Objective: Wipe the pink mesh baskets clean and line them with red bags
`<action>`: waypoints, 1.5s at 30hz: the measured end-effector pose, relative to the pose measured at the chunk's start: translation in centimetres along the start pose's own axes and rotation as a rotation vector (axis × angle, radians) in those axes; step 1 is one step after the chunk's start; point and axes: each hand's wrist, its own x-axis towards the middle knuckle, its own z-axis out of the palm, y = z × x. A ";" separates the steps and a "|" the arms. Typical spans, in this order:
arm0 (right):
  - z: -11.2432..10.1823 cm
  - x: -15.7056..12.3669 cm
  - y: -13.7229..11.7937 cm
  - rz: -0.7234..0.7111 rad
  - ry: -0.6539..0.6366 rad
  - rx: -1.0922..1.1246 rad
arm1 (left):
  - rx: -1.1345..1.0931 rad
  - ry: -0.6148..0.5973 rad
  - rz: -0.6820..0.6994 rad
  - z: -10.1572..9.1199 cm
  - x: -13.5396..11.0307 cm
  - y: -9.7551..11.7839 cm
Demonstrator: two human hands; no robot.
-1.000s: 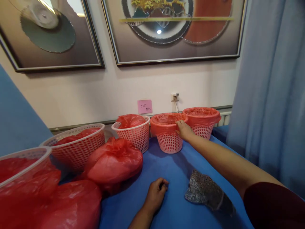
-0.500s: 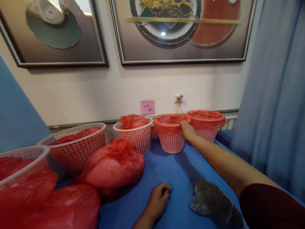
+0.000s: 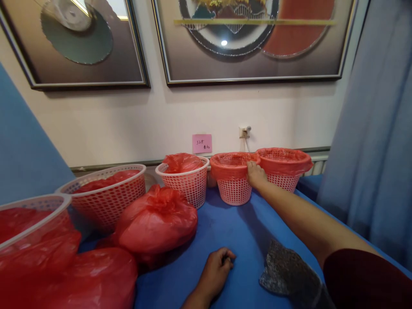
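Note:
My right hand (image 3: pixel 256 175) grips the right side of the rim of a white plastic basket (image 3: pixel 234 192) lined with a red plastic bag (image 3: pixel 229 171) folded over the edge. Its fingertips lie on the bag-covered rim. Lower down, my left hand (image 3: pixel 215 271) rests on the blue table cover (image 3: pixel 238 240) with its fingers curled in, and nothing shows in it. A knotted, filled red bag (image 3: pixel 157 227) lies to the left of that hand. To its right is a dark grey, rough-textured piece (image 3: pixel 286 268), partly in shadow.
Another lined basket (image 3: pixel 283 171) stands close on the right. Leftward are a white basket (image 3: pixel 185 182), a wider one (image 3: pixel 109 201) and one at the edge (image 3: pixel 61 206), plus a large red bag (image 3: pixel 96 279). Behind is a wall with a pink note (image 3: pixel 202 143); a blue curtain (image 3: pixel 370 150) hangs right.
The whole view has shifted slightly, so things sit a little further right. My right hand stays on the basket rim, and my left hand keeps its curled pose on the table.

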 end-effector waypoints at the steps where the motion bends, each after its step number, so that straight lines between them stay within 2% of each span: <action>1: 0.0 0.0 -0.1 0.005 -0.004 0.005 | 0.000 0.001 0.001 0.0 0.0 0.0; 6: -0.5 -0.8 0.0 0.027 -0.051 0.054 | -0.027 -0.004 -0.005 0.4 -0.2 0.2; 8: -0.8 -2.0 0.0 0.029 -0.011 0.086 | -0.033 -0.004 -0.013 0.6 -0.3 0.1; 10: -0.8 -4.0 -0.1 -0.018 0.104 0.157 | -0.038 -0.004 -0.014 0.8 -0.4 0.0; 12: -0.1 -7.3 -0.7 -0.121 0.218 0.276 | -0.041 -0.001 -0.008 1.1 -0.4 -0.2; 14: 1.2 -11.7 -1.8 -0.228 0.237 0.423 | -0.041 0.001 0.007 1.2 -0.4 -0.3; 16: 3.0 -16.8 -3.2 -0.270 0.154 0.580 | -0.034 0.006 0.029 1.3 -0.3 -0.4; 18: 5.1 -21.9 -4.6 -0.260 -0.004 0.725 | -0.018 0.015 0.058 1.3 -0.4 -0.3; 21: 7.6 -27.3 -5.7 -0.183 -0.189 0.800 | 0.019 0.028 0.102 1.3 -0.8 -0.1; 24: 8.6 -28.8 -5.5 -0.168 -0.292 0.828 | 0.074 0.061 0.138 1.6 -1.5 0.3; 27: 8.8 -28.0 -4.7 -0.131 -0.339 0.920 | 0.162 0.158 0.187 1.7 -2.0 1.3; 29: 8.8 -27.1 -4.3 -0.062 -0.334 0.987 | 0.235 0.249 0.234 1.1 -1.9 2.5; 31: 9.0 -26.6 -4.0 0.010 -0.302 1.034 | 0.319 0.343 0.291 -0.4 -1.1 4.3; 33: 9.2 -26.3 -3.9 0.063 -0.274 1.048 | 0.421 0.428 0.352 -3.1 0.3 6.7; 35: 9.3 -26.3 -4.1 0.073 -0.282 1.041 | 0.545 0.495 0.411 -6.6 2.2 9.6; 38: 9.3 -26.3 -4.4 0.006 -0.346 1.015 | 0.747 0.568 0.436 -12.5 5.6 14.0; 40: 9.2 -26.1 -4.5 -0.055 -0.396 0.991 | 0.886 0.585 0.395 -16.0 7.8 16.2; 42: 9.0 -25.9 -4.5 -0.095 -0.440 0.963 | 1.020 0.575 0.310 -18.6 9.5 17.5; 45: 8.8 -25.4 -4.4 -0.089 -0.487 0.941 | 1.193 0.517 0.147 -20.9 11.1 17.7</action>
